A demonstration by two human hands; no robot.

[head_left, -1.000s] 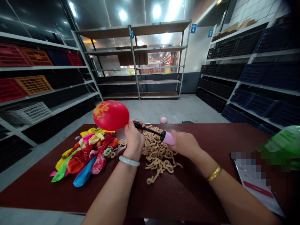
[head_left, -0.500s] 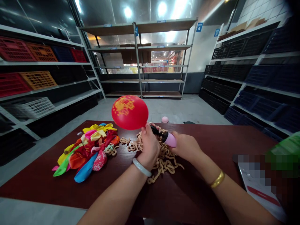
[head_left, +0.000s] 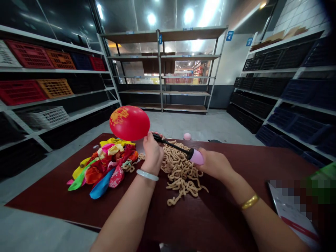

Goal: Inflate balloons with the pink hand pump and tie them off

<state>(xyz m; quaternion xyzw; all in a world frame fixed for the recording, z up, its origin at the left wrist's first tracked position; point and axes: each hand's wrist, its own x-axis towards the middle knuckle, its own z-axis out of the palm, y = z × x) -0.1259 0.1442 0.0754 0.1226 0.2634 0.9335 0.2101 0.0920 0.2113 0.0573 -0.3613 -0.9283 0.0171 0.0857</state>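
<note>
A red balloon (head_left: 130, 123) with a yellow print, partly inflated, sits at the front end of a hand balloon pump (head_left: 175, 147). My left hand (head_left: 153, 152) is closed around the balloon's neck and the pump's black front part. My right hand (head_left: 214, 162) grips the pump's pink end, and a thin black rod shows between the two hands. Beneath the pump lies a heap of tan, curly, noodle-like strands (head_left: 183, 171). Left of it is a pile of flat, colourful balloons (head_left: 105, 164). The fingertips of my right hand are hidden behind the pink part.
All this lies on a dark red-brown table (head_left: 225, 217). A flat white-and-red item (head_left: 296, 213) and something green (head_left: 322, 175) are at the right. A small pink ball-like thing (head_left: 187, 136) shows beyond the far edge. Shelves with crates (head_left: 55, 87) line the room.
My hands have moved apart, exposing the pump's black rod. The left hand and balloon have shifted left, and the right hand slightly right. The balloon looks about as big as before.
</note>
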